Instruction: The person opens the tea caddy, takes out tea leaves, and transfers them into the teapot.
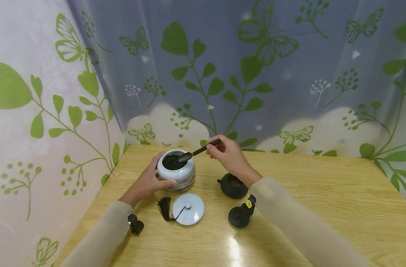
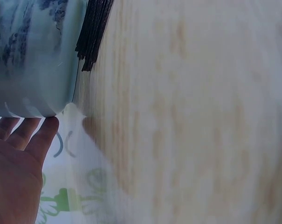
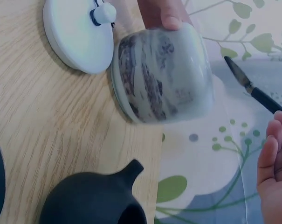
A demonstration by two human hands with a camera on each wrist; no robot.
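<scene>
A white ceramic jar point(image 1: 185, 178) with a dark painted pattern holds dark loose tea leaves point(image 1: 171, 162). My left hand point(image 1: 146, 182) grips its side, thumb in front; the left wrist view shows fingertips against the jar point(image 2: 36, 60). Between thumb and fingers, my right hand point(image 1: 232, 156) pinches the dark handle of a small tea scoop point(image 1: 203, 149). The scoop's tip hangs over the jar's mouth; whether it touches the leaves I cannot tell. In the right wrist view, the scoop point(image 3: 243, 80) is tilted and the jar point(image 3: 166, 77) stands beside it.
The jar's white lid point(image 1: 193, 212) with a dark tassel point(image 1: 164, 208) lies in front of the jar. A black teapot point(image 1: 232, 189) stands uncovered under the right forearm, its black lid point(image 1: 238, 218) nearer me. Patterned cloth point(image 1: 203, 74) rises behind the wooden table point(image 1: 323, 193).
</scene>
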